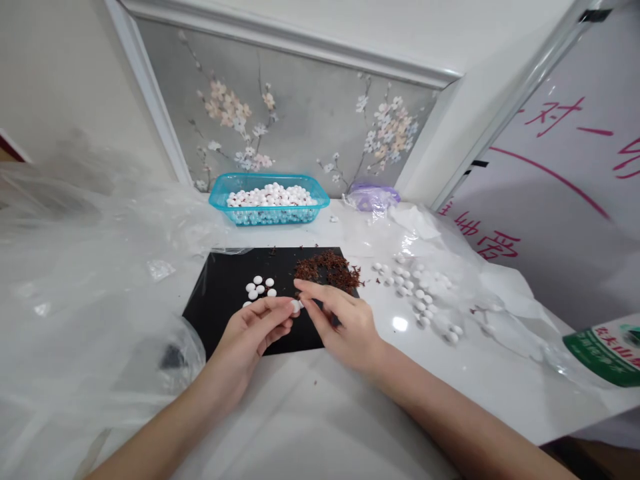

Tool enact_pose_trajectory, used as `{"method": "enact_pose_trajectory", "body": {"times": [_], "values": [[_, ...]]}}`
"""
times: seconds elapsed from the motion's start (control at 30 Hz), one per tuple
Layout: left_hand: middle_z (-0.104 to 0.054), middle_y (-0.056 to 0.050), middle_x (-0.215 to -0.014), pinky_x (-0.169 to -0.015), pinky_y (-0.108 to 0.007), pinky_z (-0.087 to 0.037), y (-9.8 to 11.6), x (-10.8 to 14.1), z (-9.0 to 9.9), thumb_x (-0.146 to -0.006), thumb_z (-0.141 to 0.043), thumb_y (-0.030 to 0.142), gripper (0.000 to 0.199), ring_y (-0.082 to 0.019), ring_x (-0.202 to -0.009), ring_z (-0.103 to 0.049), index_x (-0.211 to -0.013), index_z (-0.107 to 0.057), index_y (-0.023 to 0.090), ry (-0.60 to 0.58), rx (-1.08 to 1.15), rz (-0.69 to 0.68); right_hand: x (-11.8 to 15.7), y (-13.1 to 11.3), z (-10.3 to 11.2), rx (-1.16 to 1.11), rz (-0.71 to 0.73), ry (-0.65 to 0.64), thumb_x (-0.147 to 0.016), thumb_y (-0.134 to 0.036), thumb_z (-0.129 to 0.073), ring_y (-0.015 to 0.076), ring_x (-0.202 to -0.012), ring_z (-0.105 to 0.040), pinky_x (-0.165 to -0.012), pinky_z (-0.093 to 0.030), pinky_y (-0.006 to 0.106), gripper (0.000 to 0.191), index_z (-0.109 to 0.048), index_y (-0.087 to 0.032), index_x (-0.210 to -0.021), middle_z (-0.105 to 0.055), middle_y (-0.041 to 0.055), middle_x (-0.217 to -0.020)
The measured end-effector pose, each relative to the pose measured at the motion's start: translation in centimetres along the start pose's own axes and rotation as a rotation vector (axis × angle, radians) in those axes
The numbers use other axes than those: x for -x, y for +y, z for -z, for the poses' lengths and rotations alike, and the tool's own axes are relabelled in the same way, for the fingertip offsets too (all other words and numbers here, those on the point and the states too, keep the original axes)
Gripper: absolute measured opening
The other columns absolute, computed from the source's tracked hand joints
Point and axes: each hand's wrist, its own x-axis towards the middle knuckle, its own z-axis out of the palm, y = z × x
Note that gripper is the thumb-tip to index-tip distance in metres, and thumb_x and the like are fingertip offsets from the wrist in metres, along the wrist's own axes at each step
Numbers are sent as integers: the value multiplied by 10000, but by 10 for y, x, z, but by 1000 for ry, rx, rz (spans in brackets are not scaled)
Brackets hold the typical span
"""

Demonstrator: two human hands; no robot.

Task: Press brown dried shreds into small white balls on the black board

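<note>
My left hand (260, 327) pinches a small white piece (295, 306) between thumb and fingertips over the black mat (220, 287). Close against it from the right, the thumb and index finger of my right hand (347, 323) meet the edge of that piece; whatever sits between these fingertips is too small to make out. Several white pieces (257, 280) lie on the mat just beyond my left hand. A heap of small reddish-brown bits (330, 269) spreads over the mat's right back corner, beyond my right hand.
A blue basket (270, 217) full of white pieces stands behind the mat. More white pieces (423, 295) lie on the table at the right, near clear plastic and a bottle with a green label (605, 350). Plastic bags (90, 300) cover the left side.
</note>
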Motion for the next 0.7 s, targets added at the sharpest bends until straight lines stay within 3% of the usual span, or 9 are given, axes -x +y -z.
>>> {"method": "enact_pose_trajectory", "body": {"times": [0.2, 0.43, 0.7], "values": [[-626, 4, -766, -707, -174, -475, 1, 1, -1, -648, -737, 345, 159, -85, -706, -552, -715, -702, 205, 18, -23, -21, 0, -5, 1, -47, -103, 78, -843, -110, -497, 33, -441, -481, -496, -474, 163, 255, -514, -236, -1064, -661, -26, -821], [-656, 0, -799, -747, -191, -474, 0, 1, 0, -636, -743, 351, 167, -96, -732, -567, -730, -709, 218, 21, -58, -18, 4, -8, -3, -83, -160, 59, -823, -118, -520, 39, -428, -479, -485, -456, 155, 205, -510, -228, -996, -619, -53, -664], [-682, 2, -845, -729, -160, -468, -3, 0, 3, -642, -744, 348, 152, -86, -752, -584, -717, -704, 222, 45, -21, -21, 3, -11, -3, -149, -153, -16, -816, -168, -539, 24, -401, -463, -460, -447, 163, 288, -461, -221, -1088, -650, 10, -855]]}}
